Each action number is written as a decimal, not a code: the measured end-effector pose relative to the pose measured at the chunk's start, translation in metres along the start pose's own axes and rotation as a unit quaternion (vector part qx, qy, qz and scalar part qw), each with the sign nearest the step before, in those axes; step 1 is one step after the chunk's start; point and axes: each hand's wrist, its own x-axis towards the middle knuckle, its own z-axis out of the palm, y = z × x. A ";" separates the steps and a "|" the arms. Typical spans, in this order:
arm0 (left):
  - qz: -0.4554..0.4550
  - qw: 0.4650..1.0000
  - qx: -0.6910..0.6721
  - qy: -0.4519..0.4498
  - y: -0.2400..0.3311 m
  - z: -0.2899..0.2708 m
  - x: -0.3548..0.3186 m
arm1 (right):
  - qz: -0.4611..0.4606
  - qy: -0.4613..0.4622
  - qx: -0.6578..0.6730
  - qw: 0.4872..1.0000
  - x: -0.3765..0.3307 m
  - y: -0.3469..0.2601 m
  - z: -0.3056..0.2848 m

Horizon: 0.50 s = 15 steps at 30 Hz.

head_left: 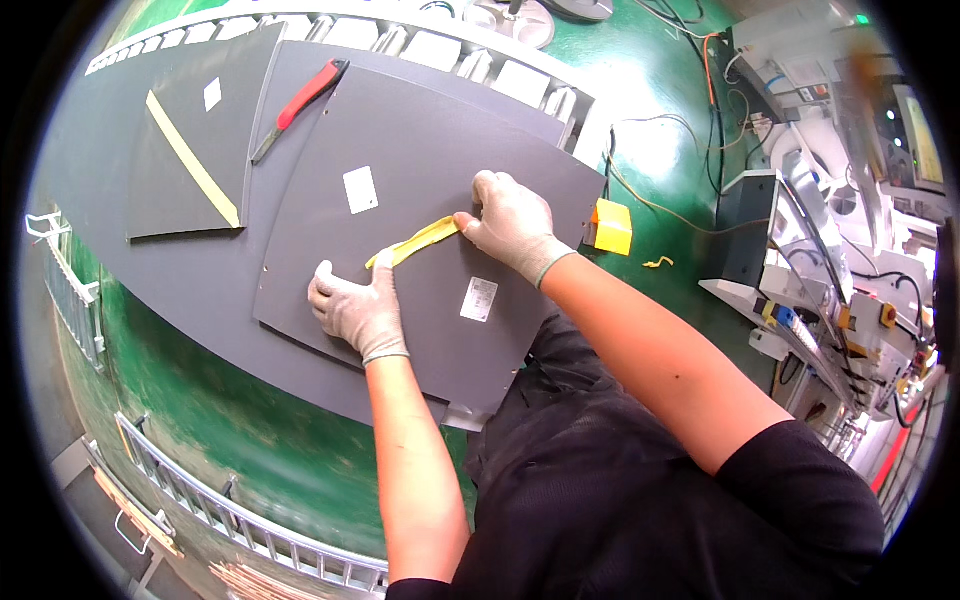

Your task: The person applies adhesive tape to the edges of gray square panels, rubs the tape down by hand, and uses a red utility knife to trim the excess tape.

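Note:
A short strip of yellow tape [425, 240] lies across a dark grey panel [420, 130], looking somewhat creased. My left hand [360, 310], in a pale knit glove, has its thumb on the strip's near-left end and its fingers curled apart to the left. At the strip's right end is the thumb of my right hand [515, 225], gloved the same way; its bent fingers stand away from the thumb. Two white labels are stuck on this panel: one label [361, 190] beyond the tape, another label [479, 299] nearer me.
Beyond the panel lies a red-handled cutter [300, 105]. To the left is a smaller grey panel [190, 130] with a yellow tape strip [190, 160]. A roller conveyor [475, 67] runs behind. A yellow box [610, 227] sits at right, near a machine [750, 230] and floor cables.

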 end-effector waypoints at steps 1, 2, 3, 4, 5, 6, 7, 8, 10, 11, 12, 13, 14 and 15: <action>0.006 0.999 -0.033 0.021 -0.008 0.002 0.005 | -0.008 0.000 0.005 1.000 0.000 0.000 0.002; -0.001 0.999 -0.016 0.036 -0.021 0.002 0.008 | -0.015 0.001 0.011 1.000 -0.001 0.001 0.004; -0.006 0.999 -0.002 0.051 -0.032 0.006 0.009 | -0.021 0.004 0.015 1.000 0.002 0.002 0.007; 0.022 0.997 -0.020 0.076 -0.028 0.004 0.006 | -0.018 0.005 0.021 1.000 0.002 0.003 0.007; 0.142 0.989 0.000 0.030 -0.023 0.003 0.001 | -0.034 0.024 0.040 0.998 0.001 0.006 0.010; 0.259 0.966 0.019 -0.012 -0.003 -0.002 -0.010 | -0.042 0.033 0.054 0.997 0.001 0.011 0.012; 0.367 0.928 0.043 -0.051 0.013 -0.009 -0.021 | -0.056 0.038 0.069 0.995 -0.002 0.011 0.015; 0.388 0.918 0.035 -0.068 0.025 0.008 -0.032 | -0.072 0.056 0.129 0.987 -0.005 0.014 0.015; 0.395 0.911 0.080 -0.083 0.051 0.026 -0.048 | -0.092 0.128 0.268 0.951 -0.022 0.034 0.022; 0.401 0.906 0.095 -0.090 0.063 0.030 -0.051 | -0.076 0.166 0.325 0.928 -0.040 0.052 0.023; 0.414 0.899 0.099 -0.102 0.074 0.035 -0.057 | -0.058 0.187 0.325 0.925 -0.063 0.078 0.021; 0.433 0.889 0.090 -0.116 0.086 0.041 -0.068 | -0.036 0.214 0.313 0.925 -0.091 0.105 0.019; 0.460 0.884 0.054 -0.061 0.090 0.051 -0.079 | 0.015 0.167 0.222 0.961 -0.122 0.129 0.016; 0.393 0.865 0.079 -0.302 0.130 0.007 -0.082 | 0.068 0.159 0.197 0.965 -0.154 0.156 0.028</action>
